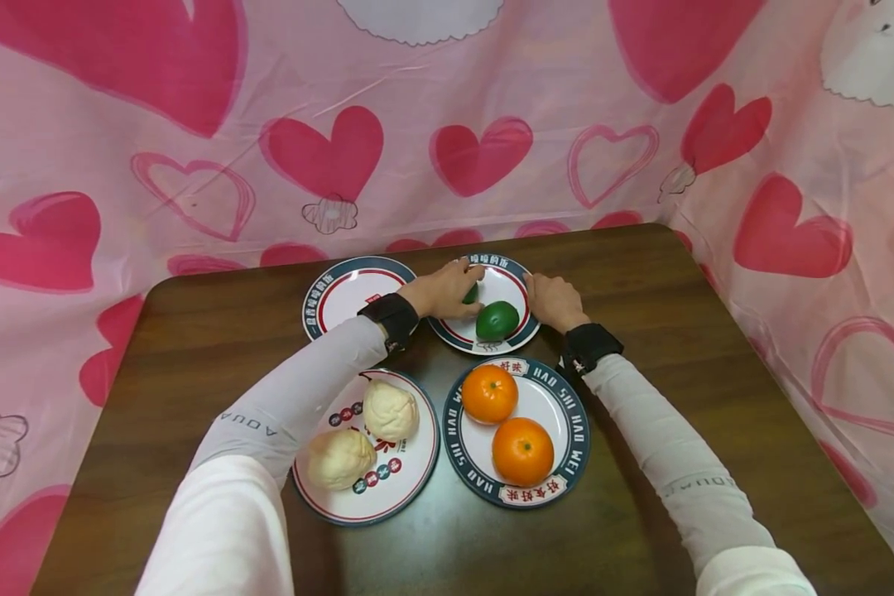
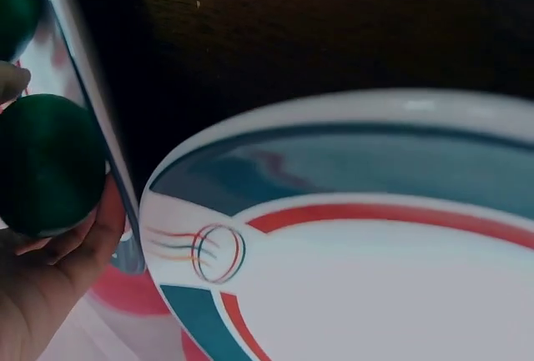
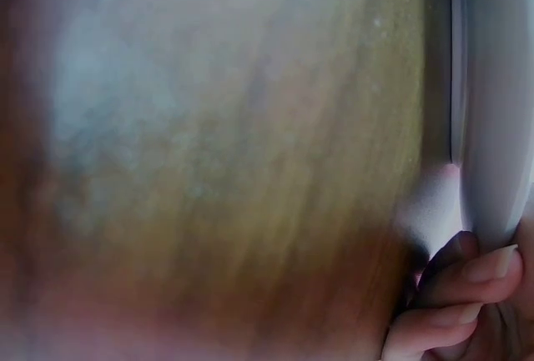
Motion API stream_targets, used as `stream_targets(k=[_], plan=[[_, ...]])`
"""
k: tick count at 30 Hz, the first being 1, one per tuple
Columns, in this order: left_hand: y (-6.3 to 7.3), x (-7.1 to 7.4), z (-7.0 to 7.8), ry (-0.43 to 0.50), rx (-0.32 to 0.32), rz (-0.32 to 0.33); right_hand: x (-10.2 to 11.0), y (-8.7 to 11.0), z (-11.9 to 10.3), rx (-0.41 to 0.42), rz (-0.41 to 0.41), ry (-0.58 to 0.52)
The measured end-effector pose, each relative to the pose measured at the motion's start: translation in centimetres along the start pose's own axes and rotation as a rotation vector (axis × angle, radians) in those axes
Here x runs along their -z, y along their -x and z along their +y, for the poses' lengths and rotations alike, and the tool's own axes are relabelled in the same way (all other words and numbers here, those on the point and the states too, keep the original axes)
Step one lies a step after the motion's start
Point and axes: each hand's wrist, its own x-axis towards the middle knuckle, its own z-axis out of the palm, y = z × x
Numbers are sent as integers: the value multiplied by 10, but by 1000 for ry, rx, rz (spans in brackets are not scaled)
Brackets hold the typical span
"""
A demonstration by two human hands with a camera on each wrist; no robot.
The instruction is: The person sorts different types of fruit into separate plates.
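At the back of the table, my left hand [image 1: 445, 291] reaches over a white plate with a dark patterned rim [image 1: 523, 334]. It holds a smooth green fruit [image 2: 50, 165], thumb on one side and fingers curled round the other; in the head view the hand mostly covers it. Another green fruit [image 1: 497, 321] lies on the same plate, just right of the held one. My right hand [image 1: 556, 302] grips the plate's right edge. In the right wrist view its curled fingers [image 3: 480, 282] show under the plate's pale side [image 3: 496, 86].
A similar plate [image 1: 343, 302] stands to the left, partly behind my left wrist. Nearer, one plate [image 1: 428, 451] bears two cream-coloured, lumpy foods [image 1: 390, 411]. Beside it, another plate [image 1: 577, 430] carries two oranges [image 1: 522, 451]. A pink heart-patterned cloth [image 1: 417, 91] hangs behind the table.
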Motion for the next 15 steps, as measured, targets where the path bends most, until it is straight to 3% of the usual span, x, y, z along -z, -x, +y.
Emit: stream_targets(k=[9, 12, 15], plan=[[15, 9, -2, 46, 9, 74, 13, 6, 21, -18, -114, -167], [26, 12, -5, 32, 16, 110, 16, 15, 28, -5, -77, -189], [41, 14, -10, 13, 26, 159, 17, 27, 32, 43, 25, -188]])
